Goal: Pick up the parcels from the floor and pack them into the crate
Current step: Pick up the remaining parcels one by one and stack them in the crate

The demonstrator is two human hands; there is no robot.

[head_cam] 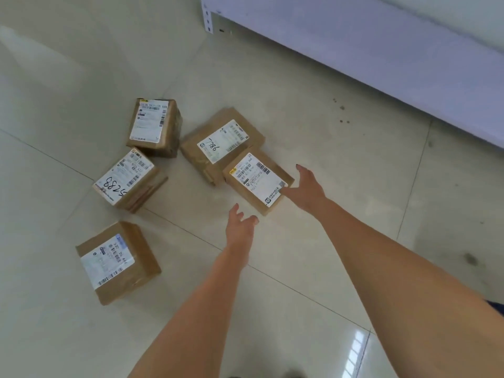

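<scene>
Five parcels sit on the tiled floor, all brown cardboard with white labels. The nearest parcel leans against the "7786" parcel; left of those are the far parcel, the "8825" parcel and the low parcel. The right hand is at the nearest one's right edge, fingers spread, thumb on its label corner; can't tell if it's gripping. The left hand hovers just short of it, fingers loosely apart, holding nothing. Label print is mostly too blurry to read. A white shelf is cut off top right.
</scene>
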